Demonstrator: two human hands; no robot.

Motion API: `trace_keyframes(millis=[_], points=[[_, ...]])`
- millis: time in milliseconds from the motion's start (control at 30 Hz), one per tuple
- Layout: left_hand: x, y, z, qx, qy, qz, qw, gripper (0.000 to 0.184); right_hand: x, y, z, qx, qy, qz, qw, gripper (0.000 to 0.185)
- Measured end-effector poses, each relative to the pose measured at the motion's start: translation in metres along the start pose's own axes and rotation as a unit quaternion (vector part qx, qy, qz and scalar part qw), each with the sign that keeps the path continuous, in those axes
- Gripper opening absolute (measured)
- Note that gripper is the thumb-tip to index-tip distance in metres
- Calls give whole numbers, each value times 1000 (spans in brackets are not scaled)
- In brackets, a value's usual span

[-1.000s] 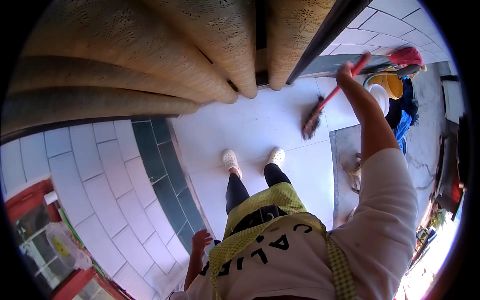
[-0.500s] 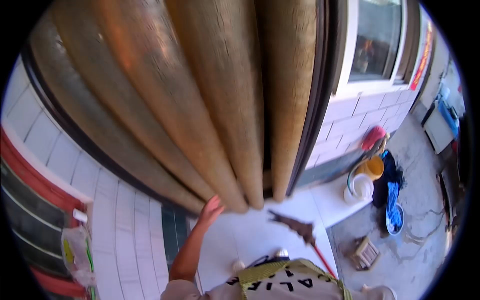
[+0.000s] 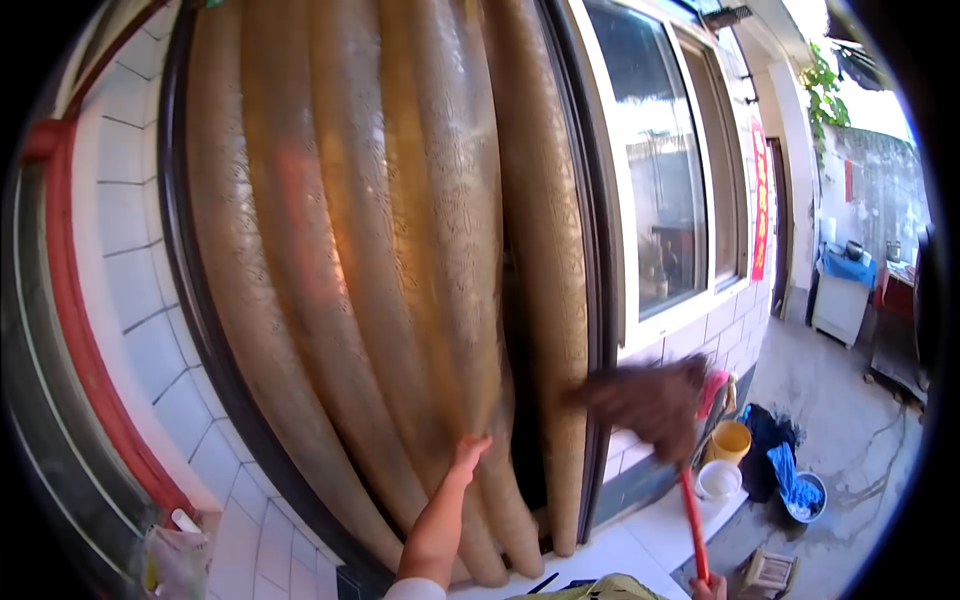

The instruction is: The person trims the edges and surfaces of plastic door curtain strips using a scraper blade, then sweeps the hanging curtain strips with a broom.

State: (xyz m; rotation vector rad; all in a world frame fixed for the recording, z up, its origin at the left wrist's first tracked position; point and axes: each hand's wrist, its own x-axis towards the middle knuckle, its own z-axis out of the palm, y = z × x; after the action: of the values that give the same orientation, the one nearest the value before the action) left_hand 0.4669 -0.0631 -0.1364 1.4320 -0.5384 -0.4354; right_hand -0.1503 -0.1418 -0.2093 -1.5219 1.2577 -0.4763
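Observation:
A long brown curtain hangs in deep folds across a dark-framed doorway. My left hand reaches up to the curtain's lower middle, its fingers closed at a fold; what they hold is too small to make out. At the bottom right, my right hand is wrapped round the red handle of a broom. The broom's brown bristle head is raised, blurred, in front of the door frame and the tiled wall.
A white-framed window is right of the doorway. Below it stand a yellow bucket, a white bucket and a basin with blue cloth. A small wooden stool is at the lower right.
The view has tilted up from the floor to the curtain. My left hand has risen to the curtain's folds. The broom, low over the floor before, is now lifted with its bristles up.

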Motion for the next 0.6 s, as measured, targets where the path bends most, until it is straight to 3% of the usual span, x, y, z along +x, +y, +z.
trace_keyframes(millis=[33,67,100,167,200,233,267,300,367,467,600], points=[[-10,16,-4,-1,0,13,1000,16,-15,-60,-1,21,-24,42,999,27],[-28,27,-9,-11,-44,-7,999,14,40,-20,9,72,1,-94,993,53],[-43,38,-12,-20,-90,-27,995,12,45,-63,16,156,26,-176,972,52],[-50,32,-13,-53,-112,-10,992,14,85,-135,2,272,-32,-269,923,59],[-52,29,-17,-82,-135,3,987,16,77,-196,-9,229,-63,-340,910,58],[-48,18,-22,-100,-145,9,984,25,77,-249,-15,261,-42,-323,909,53],[-51,24,-22,-98,-148,16,984,25,87,-297,-25,220,-58,-398,889,50],[-65,31,-19,-111,-134,10,985,26,46,-362,-29,201,-1,-427,882,51],[-84,38,-16,-124,-118,3,985,27,56,-471,-42,160,19,-534,830,49],[-93,39,-16,-126,-72,12,989,22,35,-639,-57,125,117,-517,839,52],[-102,38,-19,-52,-27,-19,998,21,-3,-771,-47,148,34,-565,811,49]])
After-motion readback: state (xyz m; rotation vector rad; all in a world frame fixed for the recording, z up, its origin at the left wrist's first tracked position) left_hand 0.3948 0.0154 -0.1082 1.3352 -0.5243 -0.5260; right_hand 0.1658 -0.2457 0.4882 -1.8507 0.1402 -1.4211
